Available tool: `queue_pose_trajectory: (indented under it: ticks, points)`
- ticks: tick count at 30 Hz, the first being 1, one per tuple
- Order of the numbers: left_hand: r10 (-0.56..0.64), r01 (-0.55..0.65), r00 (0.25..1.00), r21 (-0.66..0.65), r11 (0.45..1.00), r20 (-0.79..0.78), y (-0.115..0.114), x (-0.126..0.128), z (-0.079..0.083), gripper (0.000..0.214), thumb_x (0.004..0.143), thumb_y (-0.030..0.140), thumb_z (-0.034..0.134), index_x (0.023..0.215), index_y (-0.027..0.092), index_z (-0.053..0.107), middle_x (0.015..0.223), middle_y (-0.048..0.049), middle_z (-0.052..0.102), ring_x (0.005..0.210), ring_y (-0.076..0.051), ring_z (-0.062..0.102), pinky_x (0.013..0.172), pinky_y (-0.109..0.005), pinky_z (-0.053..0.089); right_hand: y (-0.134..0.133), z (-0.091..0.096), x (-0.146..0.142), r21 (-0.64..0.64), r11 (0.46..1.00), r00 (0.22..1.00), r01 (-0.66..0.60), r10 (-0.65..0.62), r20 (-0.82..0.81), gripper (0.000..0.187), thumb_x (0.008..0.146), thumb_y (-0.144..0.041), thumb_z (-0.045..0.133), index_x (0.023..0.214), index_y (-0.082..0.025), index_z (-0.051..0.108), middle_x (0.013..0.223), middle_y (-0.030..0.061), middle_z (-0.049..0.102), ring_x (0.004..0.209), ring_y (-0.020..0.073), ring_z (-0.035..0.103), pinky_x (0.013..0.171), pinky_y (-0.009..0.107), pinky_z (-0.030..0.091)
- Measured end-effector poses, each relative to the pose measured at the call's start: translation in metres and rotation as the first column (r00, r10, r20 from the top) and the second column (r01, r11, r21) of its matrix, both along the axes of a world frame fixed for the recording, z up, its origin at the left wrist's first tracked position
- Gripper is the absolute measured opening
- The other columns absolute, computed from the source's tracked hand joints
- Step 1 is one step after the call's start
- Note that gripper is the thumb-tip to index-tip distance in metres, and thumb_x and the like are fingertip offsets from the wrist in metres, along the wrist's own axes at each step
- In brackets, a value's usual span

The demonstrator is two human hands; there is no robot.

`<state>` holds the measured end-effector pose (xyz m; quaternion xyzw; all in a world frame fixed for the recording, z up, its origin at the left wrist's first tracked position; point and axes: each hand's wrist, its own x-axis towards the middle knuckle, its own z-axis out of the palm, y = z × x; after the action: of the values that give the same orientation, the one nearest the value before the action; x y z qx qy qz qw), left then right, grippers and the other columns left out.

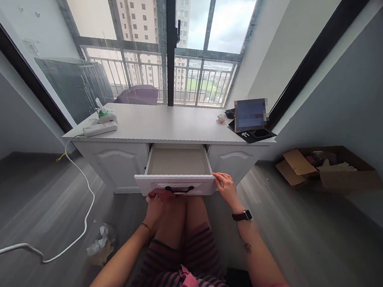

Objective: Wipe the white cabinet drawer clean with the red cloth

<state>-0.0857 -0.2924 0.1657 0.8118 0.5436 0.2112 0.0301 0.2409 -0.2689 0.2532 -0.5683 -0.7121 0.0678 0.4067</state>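
A white drawer (176, 160) is pulled out from the middle of a white cabinet (162, 119), and its inside shows bare. My right hand (226, 188) grips the right end of the drawer front (202, 185), fingers over its top corner. Low at the left part of the drawer front is my left hand (155, 209), closed on a pinkish-red cloth (165, 195); the fingers are partly hidden by the cloth. Beside the cloth, a dark handle (179, 189) is fixed to the drawer front. My knees are just below the drawer.
On the cabinet top lie a power strip (100, 128), a tissue pack (107, 115) and, at the right, a blurred screen (251, 115) on a black stand. A white cable (90, 192) crosses the floor. An open cardboard box (345, 179) is at the right; a plastic bag (101, 240) lies left.
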Motion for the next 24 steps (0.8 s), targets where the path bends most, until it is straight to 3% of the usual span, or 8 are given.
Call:
queue_pose_trajectory:
  ticks: [3,5,8,10,15,19,24]
  points:
    - [0.077,-0.076,0.997,0.025,0.997,-0.015,-0.002,-0.049,-0.008,0.036,0.088,0.016,0.046,0.118,0.015,0.066,0.119,-0.0148,0.064,0.109,-0.030,0.058,0.088,-0.041,0.046,0.000,-0.001,-0.002,0.008,1.000,1.000,0.015,-0.015,-0.020,0.036,0.095,-0.036,0.042,0.111,-0.021,0.070,0.108,0.0097,0.069,0.103,0.0246,0.055,0.096,0.045,0.043]
    - [0.201,-0.200,0.980,0.085,0.976,0.002,-0.001,-0.070,-0.008,0.033,0.088,0.015,0.044,0.111,0.012,0.067,0.115,-0.0183,0.063,0.105,-0.031,0.059,0.082,-0.042,0.048,-0.001,-0.001,-0.004,0.016,1.000,0.999,0.026,-0.025,-0.033,0.037,0.095,-0.038,0.042,0.110,-0.021,0.070,0.107,0.0101,0.069,0.103,0.0246,0.054,0.095,0.045,0.043]
    - [0.326,-0.339,0.940,0.196,0.920,0.097,0.003,-0.079,0.003,0.031,0.088,0.017,0.044,0.109,0.011,0.067,0.112,-0.0192,0.062,0.102,-0.032,0.058,0.077,-0.041,0.050,-0.001,-0.001,-0.006,0.026,0.999,0.998,0.036,-0.034,-0.051,0.038,0.095,-0.040,0.041,0.109,-0.020,0.071,0.106,0.0105,0.068,0.102,0.0244,0.054,0.094,0.044,0.044]
    - [0.282,-0.310,0.949,0.265,0.913,0.139,0.008,-0.072,0.012,0.031,0.088,0.017,0.045,0.108,0.013,0.068,0.109,-0.0175,0.063,0.100,-0.031,0.058,0.077,-0.042,0.049,-0.001,-0.001,-0.006,0.025,0.999,0.997,0.041,-0.040,-0.063,0.039,0.096,-0.041,0.041,0.108,-0.020,0.071,0.106,0.0105,0.068,0.102,0.0242,0.054,0.094,0.044,0.044]
    - [0.028,-0.047,0.998,0.403,0.914,0.053,0.018,-0.013,0.035,0.025,0.088,0.018,0.052,0.097,0.024,0.075,0.103,-0.0115,0.065,0.098,-0.029,0.056,0.085,-0.043,0.045,0.000,-0.002,-0.006,0.021,0.999,0.997,0.038,-0.037,-0.072,0.038,0.095,-0.039,0.041,0.107,-0.021,0.071,0.104,0.0102,0.068,0.100,0.0241,0.055,0.094,0.044,0.043]
    - [-0.206,0.231,0.973,0.348,0.908,-0.107,0.025,0.062,0.053,0.024,0.091,0.022,0.055,0.106,0.032,0.072,0.110,-0.0084,0.064,0.101,-0.025,0.054,0.085,-0.039,0.044,0.001,-0.002,-0.005,-0.005,0.999,0.996,0.039,-0.039,-0.074,0.037,0.094,-0.032,0.038,0.108,-0.021,0.071,0.105,0.0101,0.068,0.101,0.0238,0.055,0.095,0.044,0.043]
    - [-0.409,0.452,0.888,0.229,0.862,-0.211,0.030,0.136,0.063,0.027,0.095,0.027,0.049,0.118,0.027,0.064,0.113,-0.0054,0.063,0.104,-0.021,0.052,0.087,-0.035,0.044,-0.001,0.002,-0.002,-0.050,0.998,0.998,0.032,-0.035,-0.055,0.041,0.090,-0.022,0.034,0.110,-0.020,0.070,0.110,0.0098,0.067,0.105,0.0232,0.055,0.097,0.044,0.043]
